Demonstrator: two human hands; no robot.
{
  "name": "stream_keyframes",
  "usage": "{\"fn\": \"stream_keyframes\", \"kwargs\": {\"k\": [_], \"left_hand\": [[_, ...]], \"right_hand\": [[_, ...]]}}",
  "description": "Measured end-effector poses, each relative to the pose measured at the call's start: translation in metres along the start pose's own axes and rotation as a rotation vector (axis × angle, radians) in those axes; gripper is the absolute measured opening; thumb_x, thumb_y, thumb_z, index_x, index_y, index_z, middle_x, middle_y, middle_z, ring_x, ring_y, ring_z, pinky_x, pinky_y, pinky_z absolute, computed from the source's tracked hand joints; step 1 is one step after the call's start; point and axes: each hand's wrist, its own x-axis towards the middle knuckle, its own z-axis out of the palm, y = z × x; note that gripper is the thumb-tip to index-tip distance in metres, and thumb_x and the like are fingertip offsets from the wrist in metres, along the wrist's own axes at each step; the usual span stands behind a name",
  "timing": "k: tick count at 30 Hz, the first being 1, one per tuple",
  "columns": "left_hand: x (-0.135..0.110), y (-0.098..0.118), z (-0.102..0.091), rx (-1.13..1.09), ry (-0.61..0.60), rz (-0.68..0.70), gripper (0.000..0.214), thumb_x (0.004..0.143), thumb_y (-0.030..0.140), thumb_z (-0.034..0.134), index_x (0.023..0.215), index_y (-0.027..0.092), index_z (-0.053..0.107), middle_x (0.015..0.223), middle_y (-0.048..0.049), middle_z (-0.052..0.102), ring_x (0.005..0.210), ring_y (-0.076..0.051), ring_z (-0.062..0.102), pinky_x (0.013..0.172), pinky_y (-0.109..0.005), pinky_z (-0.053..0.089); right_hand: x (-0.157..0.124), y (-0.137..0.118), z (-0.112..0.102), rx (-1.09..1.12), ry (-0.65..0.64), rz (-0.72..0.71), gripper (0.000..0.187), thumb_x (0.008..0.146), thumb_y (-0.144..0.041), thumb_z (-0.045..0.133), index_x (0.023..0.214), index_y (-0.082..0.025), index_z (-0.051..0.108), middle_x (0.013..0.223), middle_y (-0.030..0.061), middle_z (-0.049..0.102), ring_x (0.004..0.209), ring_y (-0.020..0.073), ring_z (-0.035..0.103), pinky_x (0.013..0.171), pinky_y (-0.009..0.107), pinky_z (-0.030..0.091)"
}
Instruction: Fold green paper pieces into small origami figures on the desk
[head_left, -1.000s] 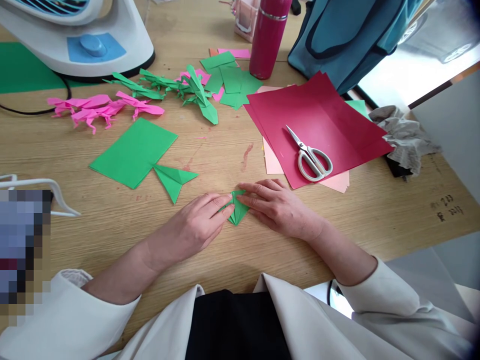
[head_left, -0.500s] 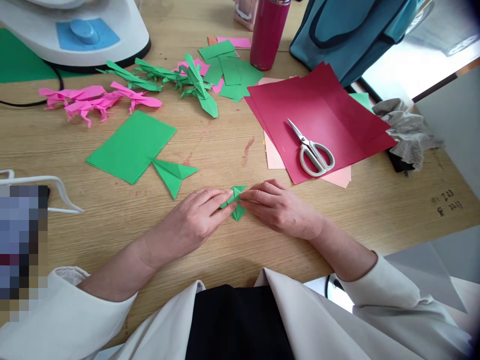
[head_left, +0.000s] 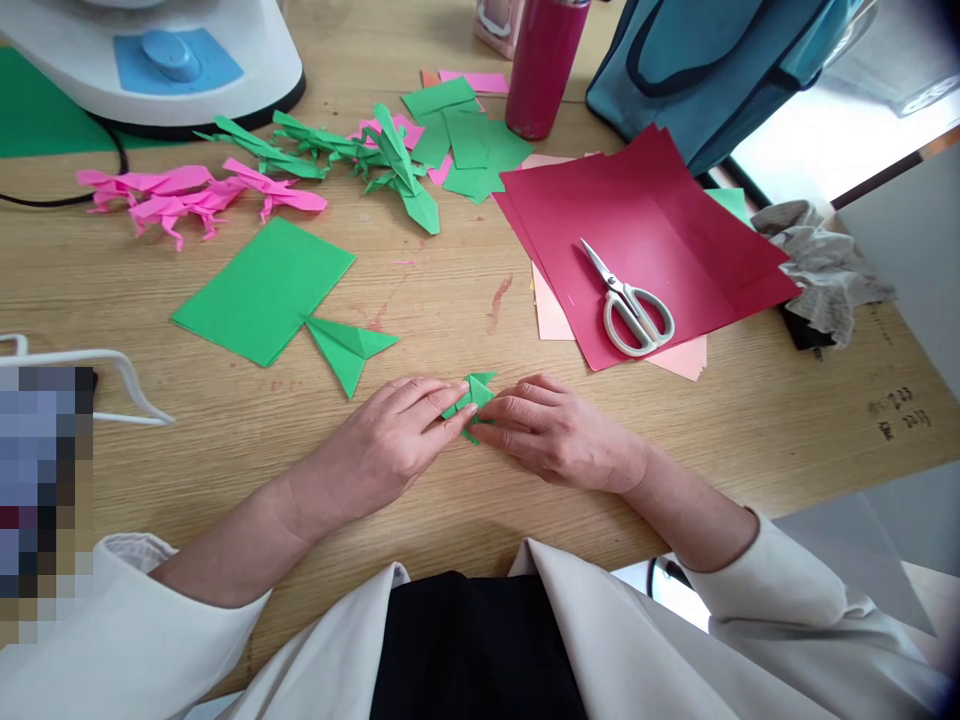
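Observation:
A small folded green paper piece point(head_left: 472, 393) lies on the wooden table point(head_left: 750, 420) in front of me. My left hand point(head_left: 390, 440) pinches its left side, fingers pressed together on it. On the right side my right hand point(head_left: 555, 430) presses and grips it with closed fingers. Most of the piece is hidden under the fingertips. A folded green triangle point(head_left: 349, 347) and a flat green sheet point(head_left: 262, 290) lie a little to the left.
White scissors point(head_left: 634, 310) rest on dark red sheets point(head_left: 675, 230) over pale pink paper. Pink point(head_left: 187, 195) and green point(head_left: 360, 160) folded figures lie further back. A magenta bottle point(head_left: 544, 65), a blue bag point(head_left: 697, 60), a white fan base point(head_left: 165, 60) and crumpled paper point(head_left: 825, 265) stand around.
Both hands have closed in on the green piece, which now looks smaller and more folded up. The view shifted slightly.

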Motion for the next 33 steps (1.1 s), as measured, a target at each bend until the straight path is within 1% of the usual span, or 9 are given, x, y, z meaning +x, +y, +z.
{"fn": "stream_keyframes", "kwargs": {"k": [5, 10, 13, 18, 28, 33], "left_hand": [[0.002, 0.0, -0.002, -0.026, 0.004, -0.002, 0.032, 0.095, 0.01, 0.054, 0.126, 0.008, 0.063, 0.126, -0.0156, 0.068, 0.115, -0.029, 0.06, 0.095, -0.044, 0.054], [0.0, -0.004, -0.001, -0.105, 0.012, -0.046, 0.038, 0.095, 0.011, 0.054, 0.134, 0.009, 0.057, 0.129, -0.0135, 0.068, 0.117, -0.027, 0.059, 0.097, -0.044, 0.053], [0.0, -0.007, 0.0, -0.126, 0.026, -0.088, 0.036, 0.096, 0.011, 0.051, 0.131, 0.01, 0.058, 0.129, -0.0128, 0.068, 0.114, -0.027, 0.059, 0.094, -0.045, 0.052], [0.006, -0.009, 0.002, -0.105, 0.018, -0.143, 0.03, 0.097, 0.014, 0.052, 0.125, 0.011, 0.063, 0.12, -0.0116, 0.07, 0.105, -0.027, 0.06, 0.091, -0.047, 0.051], [0.01, -0.011, 0.0, -0.044, -0.038, -0.146, 0.029, 0.098, 0.018, 0.054, 0.125, 0.014, 0.065, 0.119, -0.0112, 0.07, 0.104, -0.025, 0.059, 0.092, -0.045, 0.051], [0.009, -0.015, -0.002, -0.012, -0.063, -0.113, 0.031, 0.099, 0.021, 0.054, 0.127, 0.016, 0.064, 0.123, -0.0112, 0.069, 0.107, -0.026, 0.058, 0.093, -0.045, 0.05]], "right_hand": [[0.0, 0.0, 0.001, 0.011, -0.016, 0.014, 0.03, 0.102, -0.019, 0.044, 0.126, -0.014, 0.063, 0.121, 0.0127, 0.066, 0.107, 0.0242, 0.058, 0.091, 0.04, 0.045], [0.0, 0.001, 0.001, 0.016, 0.012, 0.012, 0.031, 0.101, -0.017, 0.044, 0.125, -0.014, 0.064, 0.118, 0.0126, 0.066, 0.102, 0.0235, 0.056, 0.09, 0.04, 0.045], [0.0, 0.001, 0.001, 0.021, 0.001, 0.025, 0.031, 0.102, -0.019, 0.044, 0.126, -0.015, 0.063, 0.117, 0.0125, 0.065, 0.102, 0.023, 0.055, 0.09, 0.039, 0.044], [0.001, 0.0, 0.0, 0.038, 0.004, 0.018, 0.031, 0.102, -0.019, 0.044, 0.124, -0.014, 0.064, 0.117, 0.0128, 0.065, 0.105, 0.0232, 0.054, 0.093, 0.04, 0.043], [0.001, 0.0, 0.001, 0.041, -0.024, 0.039, 0.032, 0.101, -0.019, 0.045, 0.126, -0.015, 0.064, 0.117, 0.0125, 0.064, 0.104, 0.024, 0.055, 0.092, 0.041, 0.044], [0.001, 0.0, 0.002, 0.052, -0.009, 0.041, 0.032, 0.1, -0.018, 0.046, 0.127, -0.014, 0.062, 0.115, 0.013, 0.065, 0.101, 0.0236, 0.056, 0.093, 0.041, 0.046]]}}
